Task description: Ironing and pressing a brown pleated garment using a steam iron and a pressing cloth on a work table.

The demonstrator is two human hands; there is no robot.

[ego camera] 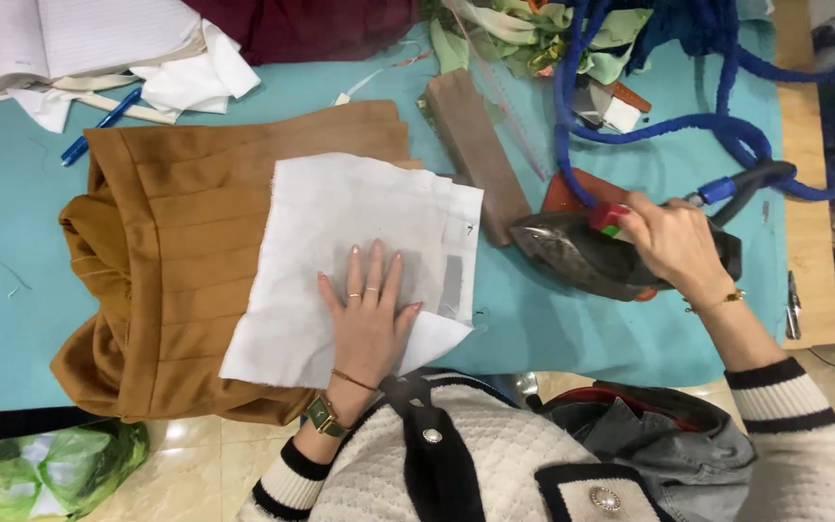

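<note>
Left hand point(371, 314) flat, open on white cloth point(359, 261) — right hand point(674, 242) clamped on iron point(582, 256).

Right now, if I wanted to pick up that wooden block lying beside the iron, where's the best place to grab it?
Probably the wooden block's far end, gripping across its narrow width from above: it lies flat, long and slim, and its near end sits close to the iron's tip.
</note>
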